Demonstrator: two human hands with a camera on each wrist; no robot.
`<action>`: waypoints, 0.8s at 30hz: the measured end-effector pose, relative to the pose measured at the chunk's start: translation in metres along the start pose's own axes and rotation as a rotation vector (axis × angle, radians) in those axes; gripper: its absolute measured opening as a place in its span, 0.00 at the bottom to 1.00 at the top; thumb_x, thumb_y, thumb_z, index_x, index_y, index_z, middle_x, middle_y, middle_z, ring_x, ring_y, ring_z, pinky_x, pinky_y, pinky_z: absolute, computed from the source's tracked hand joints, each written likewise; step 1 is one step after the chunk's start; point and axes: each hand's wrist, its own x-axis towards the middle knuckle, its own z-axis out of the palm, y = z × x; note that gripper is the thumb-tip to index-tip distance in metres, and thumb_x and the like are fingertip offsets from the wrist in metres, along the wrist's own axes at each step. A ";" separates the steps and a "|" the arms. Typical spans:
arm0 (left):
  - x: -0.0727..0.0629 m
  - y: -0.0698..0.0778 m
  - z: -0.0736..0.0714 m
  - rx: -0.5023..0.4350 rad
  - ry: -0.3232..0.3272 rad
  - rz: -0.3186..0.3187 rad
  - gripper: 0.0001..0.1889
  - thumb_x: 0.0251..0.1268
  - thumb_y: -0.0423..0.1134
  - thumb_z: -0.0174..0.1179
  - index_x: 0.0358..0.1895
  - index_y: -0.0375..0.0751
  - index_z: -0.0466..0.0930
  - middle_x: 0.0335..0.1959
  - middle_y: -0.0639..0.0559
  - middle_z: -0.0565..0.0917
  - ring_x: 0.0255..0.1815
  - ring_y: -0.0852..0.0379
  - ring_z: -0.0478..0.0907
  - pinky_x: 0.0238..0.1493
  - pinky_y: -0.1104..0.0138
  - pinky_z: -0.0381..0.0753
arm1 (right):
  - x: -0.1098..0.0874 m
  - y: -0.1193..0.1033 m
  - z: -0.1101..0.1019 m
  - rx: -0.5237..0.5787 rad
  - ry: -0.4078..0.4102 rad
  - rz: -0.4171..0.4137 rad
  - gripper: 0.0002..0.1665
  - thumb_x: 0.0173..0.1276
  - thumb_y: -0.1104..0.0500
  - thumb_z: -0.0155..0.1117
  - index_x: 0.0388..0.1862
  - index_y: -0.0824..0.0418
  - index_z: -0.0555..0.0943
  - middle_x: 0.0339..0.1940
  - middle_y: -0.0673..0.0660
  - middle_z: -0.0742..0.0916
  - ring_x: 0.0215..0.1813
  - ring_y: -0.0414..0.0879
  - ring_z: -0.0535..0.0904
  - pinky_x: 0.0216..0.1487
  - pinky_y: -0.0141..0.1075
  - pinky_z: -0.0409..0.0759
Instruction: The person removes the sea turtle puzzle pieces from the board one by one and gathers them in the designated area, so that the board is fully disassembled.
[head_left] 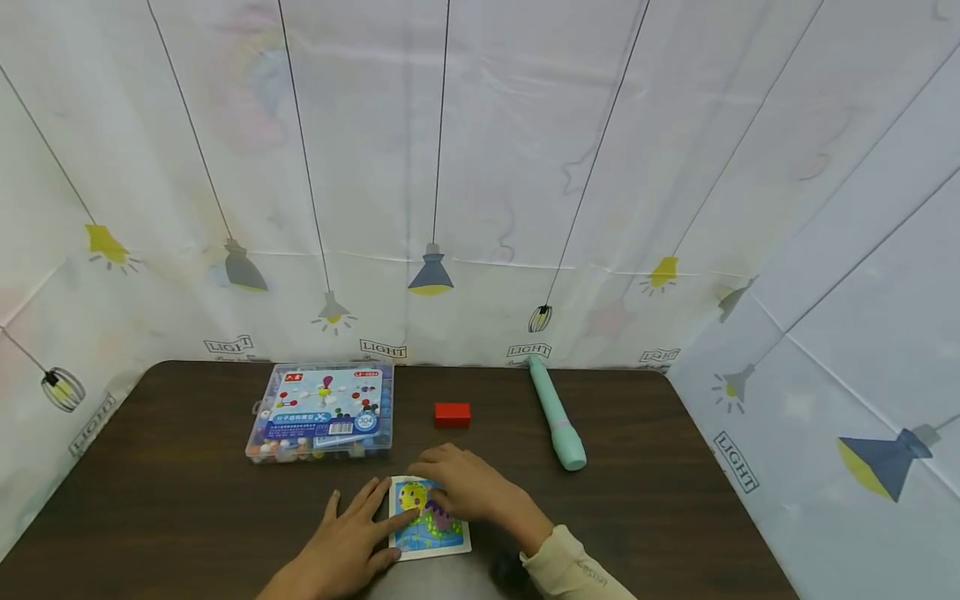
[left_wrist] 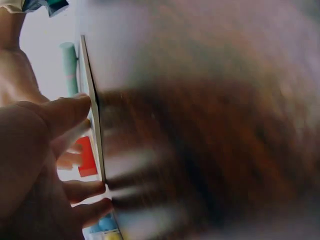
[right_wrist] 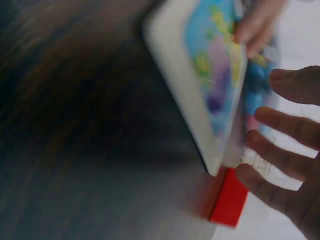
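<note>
A small jigsaw puzzle board [head_left: 435, 540] with a white border and a bright cartoon picture lies flat on the dark table. My left hand [head_left: 347, 533] rests at its left side, fingers spread, with the index finger reaching over the picture and the thumb at the lower left corner. In the left wrist view, the thumb and fingers of that hand meet the board's thin edge [left_wrist: 95, 110]. Over the upper right part of the board is my right hand [head_left: 468, 487]. Its fingers [right_wrist: 285, 155] look loosely spread in the right wrist view, with nothing held between them.
Behind the board sits a red block [head_left: 452, 415]. A clear plastic box [head_left: 258, 429] with a printed label and colourful balls stands at the back left. To the right lies a mint-green stick [head_left: 553, 412] with one wider end. A white printed curtain [head_left: 487, 192] hangs behind the table.
</note>
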 end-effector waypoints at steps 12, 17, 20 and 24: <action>-0.013 0.003 0.000 0.005 -0.074 0.028 0.29 0.72 0.57 0.60 0.75 0.71 0.69 0.81 0.36 0.56 0.79 0.29 0.51 0.60 0.19 0.52 | 0.010 -0.009 0.005 -0.288 -0.134 -0.271 0.27 0.74 0.53 0.68 0.70 0.40 0.78 0.59 0.48 0.81 0.54 0.40 0.76 0.46 0.29 0.80; -0.015 0.003 0.003 0.003 -0.085 0.012 0.29 0.72 0.57 0.59 0.75 0.72 0.68 0.81 0.38 0.56 0.80 0.29 0.50 0.61 0.19 0.51 | 0.021 -0.011 0.003 -0.296 -0.211 -0.265 0.28 0.75 0.53 0.66 0.72 0.38 0.76 0.58 0.48 0.81 0.54 0.40 0.76 0.44 0.29 0.81; -0.016 0.002 0.003 -0.001 -0.096 0.003 0.29 0.72 0.58 0.60 0.75 0.72 0.68 0.81 0.38 0.57 0.79 0.29 0.50 0.62 0.19 0.51 | 0.027 -0.014 0.002 -0.307 -0.246 -0.280 0.28 0.76 0.54 0.65 0.73 0.37 0.75 0.59 0.48 0.81 0.54 0.41 0.77 0.44 0.30 0.82; -0.018 0.001 0.006 -0.010 -0.088 0.011 0.29 0.73 0.57 0.59 0.75 0.70 0.68 0.81 0.38 0.57 0.79 0.28 0.50 0.61 0.19 0.50 | 0.034 -0.014 0.001 -0.366 -0.272 -0.333 0.30 0.74 0.52 0.67 0.72 0.38 0.75 0.57 0.48 0.82 0.53 0.40 0.78 0.45 0.29 0.81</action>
